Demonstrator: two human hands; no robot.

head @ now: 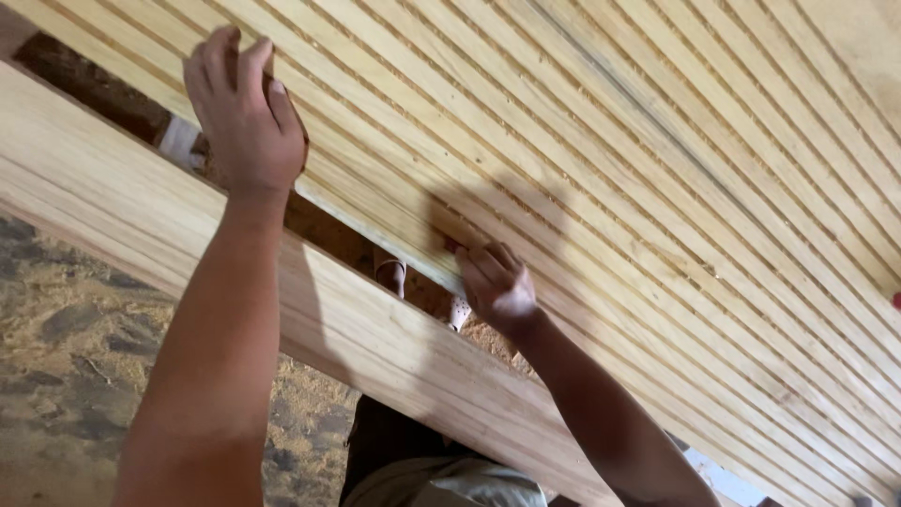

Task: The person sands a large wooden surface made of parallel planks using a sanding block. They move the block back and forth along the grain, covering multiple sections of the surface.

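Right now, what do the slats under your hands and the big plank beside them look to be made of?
Slats: pale sawn wood, seemingly unfinished; grain lines and matte surface show. Plank: likely the same light bare timber, with streaky grain. Ground: looks like sawdust.

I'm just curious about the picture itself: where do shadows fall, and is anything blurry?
Head view: soft daylight, no glare; the right hand casts a dark shadow up onto the grooved planks; the left hand and its forearm look slightly soft, and the sawdust-strewn ground below is out of focus.
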